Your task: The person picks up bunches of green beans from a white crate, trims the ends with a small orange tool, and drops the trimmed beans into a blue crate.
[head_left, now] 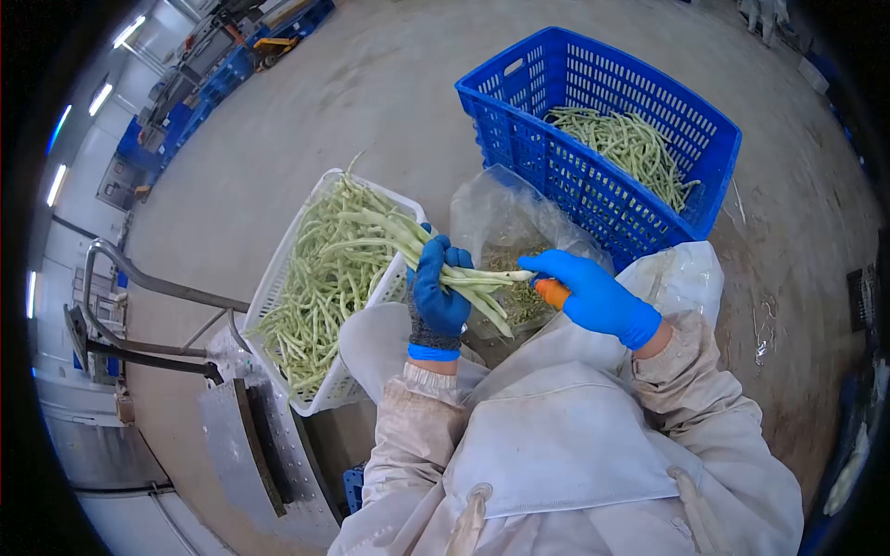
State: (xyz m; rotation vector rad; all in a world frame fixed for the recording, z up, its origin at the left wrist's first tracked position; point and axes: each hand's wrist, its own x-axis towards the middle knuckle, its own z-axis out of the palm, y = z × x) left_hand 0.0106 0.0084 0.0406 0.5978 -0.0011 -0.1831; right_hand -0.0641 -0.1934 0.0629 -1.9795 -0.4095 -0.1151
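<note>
A bunch of long green beans (389, 233) is wrapped in the fingers of my left hand (439, 287), which wears a dark blue glove. My right hand (584, 295), in a bright blue glove, grips an orange-handled tool (553, 294) at the bean ends; its blade cannot be made out. On the left stands a white basket (271, 278) heaped with green beans. Ahead to the right, a blue crate (593, 181) holds more beans (632, 150). Between them lies a clear plastic bag (491, 208) with small green trimmings (524, 301) on it.
A metal cart with a curved handle (171, 289) stands at the left, beside a metal plate (236, 445). Blue pallets and equipment (209, 88) line the far left wall. Part of another person (766, 14) shows at the top right. Wet marks cover the floor (788, 306) at right.
</note>
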